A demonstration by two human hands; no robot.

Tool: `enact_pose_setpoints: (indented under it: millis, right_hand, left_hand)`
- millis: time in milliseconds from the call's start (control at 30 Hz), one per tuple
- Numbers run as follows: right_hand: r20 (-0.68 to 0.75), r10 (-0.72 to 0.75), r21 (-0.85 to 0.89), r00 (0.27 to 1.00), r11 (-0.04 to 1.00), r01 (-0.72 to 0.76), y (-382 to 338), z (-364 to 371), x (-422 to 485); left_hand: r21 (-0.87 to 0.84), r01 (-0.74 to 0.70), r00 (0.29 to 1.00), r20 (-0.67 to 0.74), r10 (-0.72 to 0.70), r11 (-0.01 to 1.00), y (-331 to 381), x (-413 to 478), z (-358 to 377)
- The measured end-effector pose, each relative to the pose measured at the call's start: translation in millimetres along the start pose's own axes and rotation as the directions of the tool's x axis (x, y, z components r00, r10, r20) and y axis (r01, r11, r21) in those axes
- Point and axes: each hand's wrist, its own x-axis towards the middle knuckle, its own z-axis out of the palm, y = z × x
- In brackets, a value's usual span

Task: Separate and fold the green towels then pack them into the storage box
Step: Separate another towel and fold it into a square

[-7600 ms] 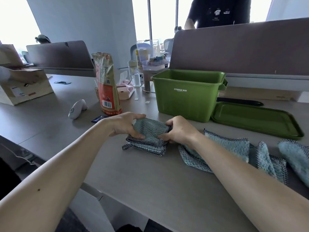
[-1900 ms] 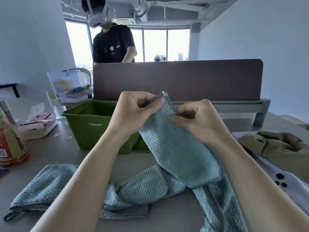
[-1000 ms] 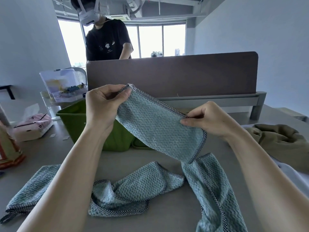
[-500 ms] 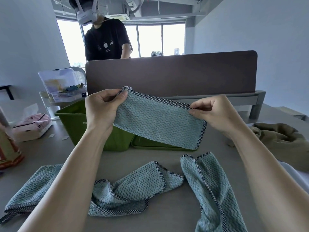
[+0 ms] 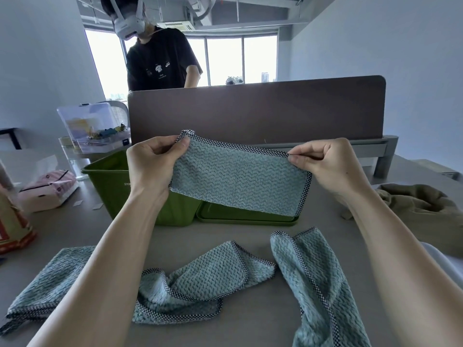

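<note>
I hold a green towel [image 5: 238, 181] with a checked black-and-white border stretched in the air, doubled over lengthwise. My left hand [image 5: 152, 164] pinches its upper left corner and my right hand [image 5: 328, 164] pinches its upper right corner. Behind it stands the open green storage box [image 5: 110, 189], with its green lid [image 5: 245, 217] lying flat to the right. On the table below lie a crumpled towel [image 5: 205, 279], another loose towel [image 5: 318, 284] on the right, and a folded towel stack [image 5: 47, 281] at the left.
A brown desk divider [image 5: 255, 111] runs behind the box, and a person in a black shirt [image 5: 157, 61] stands beyond it. An olive cloth [image 5: 423, 211] lies at the right. A pink tissue pack [image 5: 50, 186], a clear bin [image 5: 87, 126] and a red bag [image 5: 12, 226] stand at the left.
My hands have drawn apart along the towel's top edge, pulling it from a hanging bunch into a taut, level strip. The towels on the table have not moved.
</note>
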Motion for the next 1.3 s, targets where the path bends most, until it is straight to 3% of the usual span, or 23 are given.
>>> enact_pose_setpoints:
  millis: [167,300,400,667,800,967,1133,1300]
  right_hand:
    - [-0.033,0.001,-0.060,0.999,0.998,-0.003,3,0,2]
    - [0.000,-0.013,-0.206,1.000,0.978,0.012,3,1,1]
    - [-0.023,-0.011,-0.203,1.000,0.979,0.006,2,2,1]
    - [-0.035,0.007,0.033,0.999,0.999,-0.006,-4,-2,0]
    - [-0.060,-0.011,0.137,0.998,0.990,0.019,-8,-5,0]
    - [0.112,-0.063,0.425,0.992,0.905,0.009,-25,-1,-7]
    - [0.200,-0.146,0.335,0.969,0.940,0.072,-34,10,-13]
    - [0.308,-0.195,0.368,0.931,0.927,0.072,-41,21,-17]
  left_hand:
    - [0.002,0.013,1.000,-0.002,-0.013,1.000,-3,1,1]
    - [0.030,0.001,0.998,0.057,-0.003,1.000,-7,4,-2]
    - [0.086,0.008,0.993,0.117,-0.018,0.996,-9,4,-3]
    - [0.059,0.024,0.988,0.148,-0.033,0.998,-6,2,-3]
    - [-0.162,0.078,0.968,0.247,-0.036,0.984,-2,-1,-5]
    - [-0.358,0.194,0.898,0.441,-0.018,0.913,0,-9,-1]
    - [-0.338,0.247,0.824,0.567,-0.013,0.908,-3,-28,21]
    - [-0.371,0.281,0.785,0.619,0.010,0.885,-2,-44,37]
